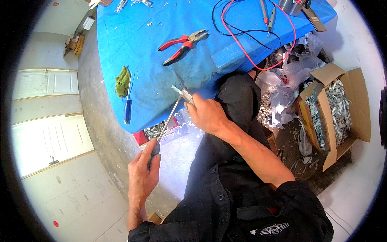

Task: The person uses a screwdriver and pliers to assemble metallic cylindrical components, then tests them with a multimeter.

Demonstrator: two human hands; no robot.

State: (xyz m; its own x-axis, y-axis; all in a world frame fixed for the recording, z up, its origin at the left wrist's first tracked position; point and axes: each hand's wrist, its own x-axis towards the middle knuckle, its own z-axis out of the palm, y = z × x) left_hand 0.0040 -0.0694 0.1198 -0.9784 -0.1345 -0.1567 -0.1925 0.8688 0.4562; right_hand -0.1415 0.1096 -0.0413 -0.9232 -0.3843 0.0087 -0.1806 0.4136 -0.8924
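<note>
My left hand [142, 171] is closed around the dark handle of a screwdriver [168, 119], its long metal shaft slanting up and to the right. My right hand [209, 116] pinches a small pale, silvery part [186, 95] near the front edge of the blue-covered table [149, 80]. The screwdriver's tip meets or lies right beside this part; contact is hard to make out. Pliers [184, 45] with red and black grips lie farther back on the cloth. To the left rest a blue-handled screwdriver [127, 105] and a crumpled green cloth [122, 82].
Below the table edge stands a red box [141, 138] of small metal pieces. Red and black test leads [248, 54] loop across the back right, near a metal cup [291, 6]. On the right are plastic bags [278, 90] and a cardboard box [358, 105] full of scraps.
</note>
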